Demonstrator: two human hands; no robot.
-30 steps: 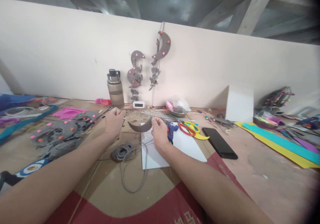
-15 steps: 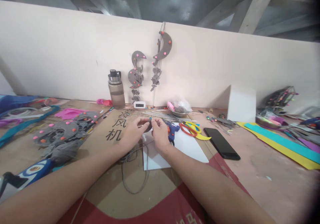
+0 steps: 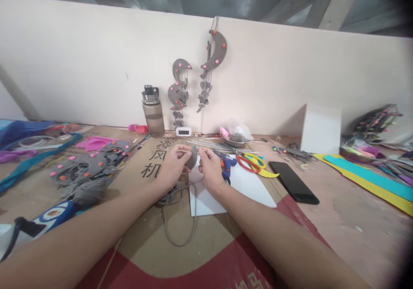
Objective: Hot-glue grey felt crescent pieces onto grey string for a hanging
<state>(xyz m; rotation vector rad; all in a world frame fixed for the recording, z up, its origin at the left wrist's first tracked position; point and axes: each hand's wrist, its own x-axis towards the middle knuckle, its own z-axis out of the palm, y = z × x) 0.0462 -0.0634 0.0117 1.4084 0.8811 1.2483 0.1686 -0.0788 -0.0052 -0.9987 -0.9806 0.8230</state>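
My left hand holds a small grey felt-like piece between thumb and fingers, above the white sheet's left edge. A small blue bit shows at the top of this piece. Just to the right, my right hand is pinched, its fingertips close to the piece; what they grip is too small to make out. Grey cord loops below both hands on the cardboard. Beside my right hand, on the white sheet, lies a blue glue gun.
Red-handled scissors, yellow scissors and a phone lie to the right. Grey decorated pieces and a blue-white tool are at left. A bottle, small clock and bowl stand along the wall.
My fingertips have moved apart slightly, the right hand drawing off to the right. The grey piece has turned and shows more of its face. The whole view has shifted a little.
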